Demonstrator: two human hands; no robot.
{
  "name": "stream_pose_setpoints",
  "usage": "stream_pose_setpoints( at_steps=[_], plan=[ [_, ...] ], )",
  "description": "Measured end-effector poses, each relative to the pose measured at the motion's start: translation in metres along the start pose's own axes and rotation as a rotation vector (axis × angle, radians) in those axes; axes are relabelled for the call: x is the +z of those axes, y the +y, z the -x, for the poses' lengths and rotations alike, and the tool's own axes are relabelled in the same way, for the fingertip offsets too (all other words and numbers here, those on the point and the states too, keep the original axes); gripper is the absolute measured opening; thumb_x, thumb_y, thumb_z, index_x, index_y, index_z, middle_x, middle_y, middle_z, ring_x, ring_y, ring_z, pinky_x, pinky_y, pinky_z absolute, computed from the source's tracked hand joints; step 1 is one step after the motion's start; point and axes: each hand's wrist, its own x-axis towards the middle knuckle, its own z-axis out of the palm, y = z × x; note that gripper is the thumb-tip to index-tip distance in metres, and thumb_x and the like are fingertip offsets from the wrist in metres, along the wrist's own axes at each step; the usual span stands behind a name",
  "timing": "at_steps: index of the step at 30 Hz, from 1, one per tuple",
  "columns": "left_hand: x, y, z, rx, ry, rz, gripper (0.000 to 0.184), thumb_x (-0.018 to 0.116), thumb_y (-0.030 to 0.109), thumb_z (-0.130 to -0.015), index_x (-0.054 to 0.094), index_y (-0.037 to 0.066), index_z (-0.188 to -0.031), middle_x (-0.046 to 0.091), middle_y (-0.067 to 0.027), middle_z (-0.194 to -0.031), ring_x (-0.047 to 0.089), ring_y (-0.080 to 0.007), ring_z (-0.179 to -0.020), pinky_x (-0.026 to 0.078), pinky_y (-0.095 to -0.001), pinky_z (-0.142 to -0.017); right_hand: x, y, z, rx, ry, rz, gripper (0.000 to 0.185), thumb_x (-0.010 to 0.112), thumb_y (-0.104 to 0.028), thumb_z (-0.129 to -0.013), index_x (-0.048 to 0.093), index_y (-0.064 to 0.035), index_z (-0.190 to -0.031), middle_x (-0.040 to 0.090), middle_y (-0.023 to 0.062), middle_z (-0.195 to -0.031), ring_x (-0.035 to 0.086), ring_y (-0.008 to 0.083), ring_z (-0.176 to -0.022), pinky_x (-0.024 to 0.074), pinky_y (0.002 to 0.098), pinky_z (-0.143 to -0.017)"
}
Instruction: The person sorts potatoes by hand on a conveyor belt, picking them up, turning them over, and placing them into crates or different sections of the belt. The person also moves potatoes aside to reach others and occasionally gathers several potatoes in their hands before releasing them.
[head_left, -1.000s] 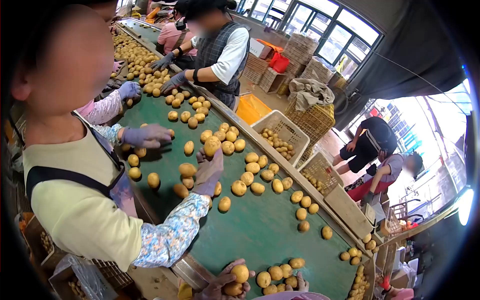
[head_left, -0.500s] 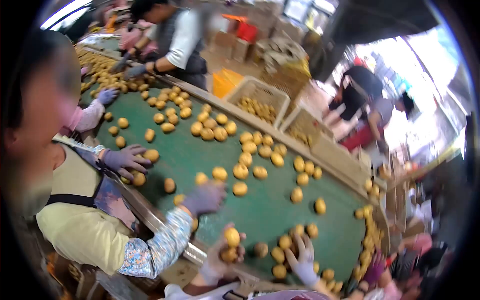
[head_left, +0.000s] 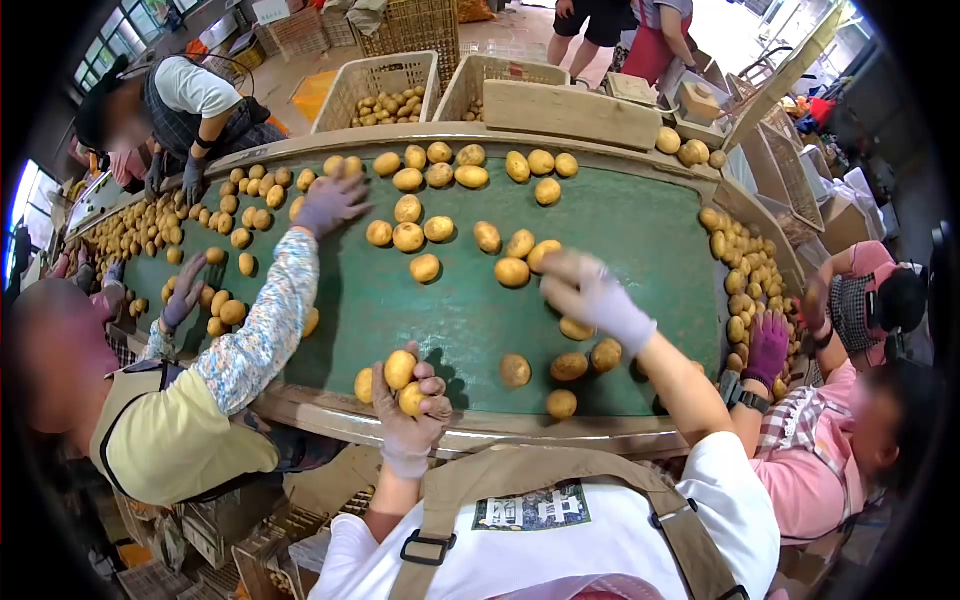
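Holding two potatoes (head_left: 400, 368), the left hand (head_left: 408, 428) curls partway around them.

- Potatoes (head_left: 408, 237): smooth skins, mostly matt, a few roughened.
- Green tabletop (head_left: 640, 225): smooth, scuffed sheet with a faint sheen.
- Near edge (head_left: 340, 420): worn and shiny, metal by the look of it from here.
- Long board (head_left: 570, 112): bare, matt wood.
- Crate (head_left: 395, 72): pale plastic.
- Left glove (head_left: 407, 435): thin, matt cloth.
- Apron straps (head_left: 445, 515): brown cloth, dark smooth buckle (head_left: 428, 548).
- Shirt (head_left: 735, 500): soft white cloth.
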Motion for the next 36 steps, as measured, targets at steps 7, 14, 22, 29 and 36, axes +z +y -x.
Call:
stream_pose_setpoints(
  at_steps=[7, 14, 22, 29, 36],
  plan=[
    [0.020, -0.016, -0.013, -0.083, -0.042, 0.058, 0.052, 0.062, 0.050, -0.100, 0.061, 0.014, -0.137, 0.067, -0.0069, -0.113, 0.065, -0.0177, -0.090, 0.057, -0.0259, -0.067, -0.030, 0.057, -0.131, 0.103, 0.307, 0.278, 0.044, 0.058, -0.036, -0.095, 0.069, -0.0096, -0.129, 0.070, 0.0202, -0.125, 0.065, 0.0371, -0.119, 0.0497, 0.0482, -0.102],
    [0.044, -0.029, -0.036, -0.156, -0.156, 0.184, 0.051, 0.062, 0.046, -0.100, 0.064, 0.011, -0.137, 0.062, -0.0131, -0.134, 0.065, -0.0242, -0.116, 0.062, -0.0313, -0.089, 0.029, 0.102, -0.181, 0.237, 0.037, 0.460, 0.040, 0.059, -0.028, -0.092, 0.065, -0.0203, -0.130, 0.067, 0.0238, -0.120, 0.066, 0.0413, -0.110, 0.0541, 0.0504, -0.090],
    [0.037, -0.057, -0.087, -0.034, -0.090, 0.039, 0.053, 0.065, 0.052, -0.095, 0.064, 0.020, -0.136, 0.043, -0.0207, -0.158, 0.037, -0.0427, -0.147, 0.029, -0.0632, -0.123, -0.027, 0.020, -0.081, -0.122, -0.266, -0.360, 0.051, 0.063, -0.024, -0.099, 0.056, -0.0096, -0.148, 0.063, 0.0149, -0.141, 0.059, 0.0276, -0.132, 0.0450, 0.0397, -0.112],
    [0.043, -0.077, -0.081, -0.192, -0.019, 0.220, 0.051, 0.070, 0.051, -0.092, 0.066, 0.023, -0.134, 0.044, -0.0128, -0.153, 0.039, -0.0333, -0.144, 0.045, -0.0511, -0.110, -0.059, 0.164, -0.125, 0.358, 0.299, 0.701, 0.046, 0.063, -0.029, -0.089, 0.066, -0.0229, -0.134, 0.058, 0.0183, -0.141, 0.064, 0.0390, -0.117, 0.0514, 0.0541, -0.098],
    [0.034, -0.074, -0.065, -0.125, 0.057, 0.194, 0.057, 0.069, 0.055, -0.092, 0.062, 0.022, -0.138, 0.044, -0.0153, -0.152, 0.037, -0.0368, -0.144, 0.047, -0.0531, -0.110, -0.055, 0.166, -0.073, 0.387, 0.235, 0.233, 0.042, 0.064, -0.028, -0.090, 0.061, -0.0160, -0.130, 0.062, 0.0224, -0.124, 0.065, 0.0415, -0.113, 0.0531, 0.0490, -0.096]
  ],
)
